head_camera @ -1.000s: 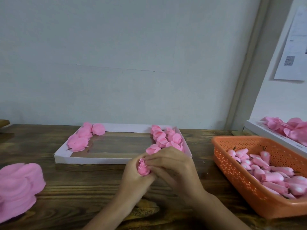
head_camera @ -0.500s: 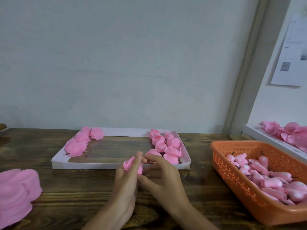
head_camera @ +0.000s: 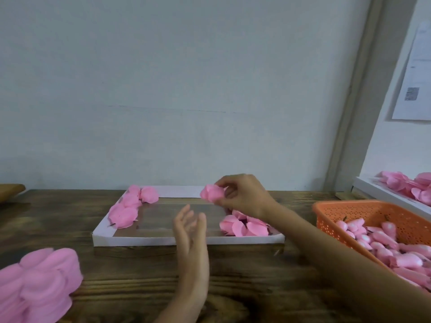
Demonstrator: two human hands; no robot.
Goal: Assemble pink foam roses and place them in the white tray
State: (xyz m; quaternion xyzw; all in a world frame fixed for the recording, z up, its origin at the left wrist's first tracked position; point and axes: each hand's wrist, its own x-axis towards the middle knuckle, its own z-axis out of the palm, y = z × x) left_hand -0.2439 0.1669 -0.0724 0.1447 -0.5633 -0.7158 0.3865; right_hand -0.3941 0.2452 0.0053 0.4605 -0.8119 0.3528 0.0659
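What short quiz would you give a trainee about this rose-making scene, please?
1. True or false: the left hand is open and empty.
2. The right hand pinches a rose. Where is it? A above the white tray; B lying inside it; C beneath it.
3. Fill in: the buds lie in an ____ basket.
Key: 1 true; 2 A; 3 orange.

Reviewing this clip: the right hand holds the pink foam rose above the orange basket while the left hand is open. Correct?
No. In the head view the right hand holds the pink foam rose above the white tray, near its far edge, not the orange basket. The left hand is open.
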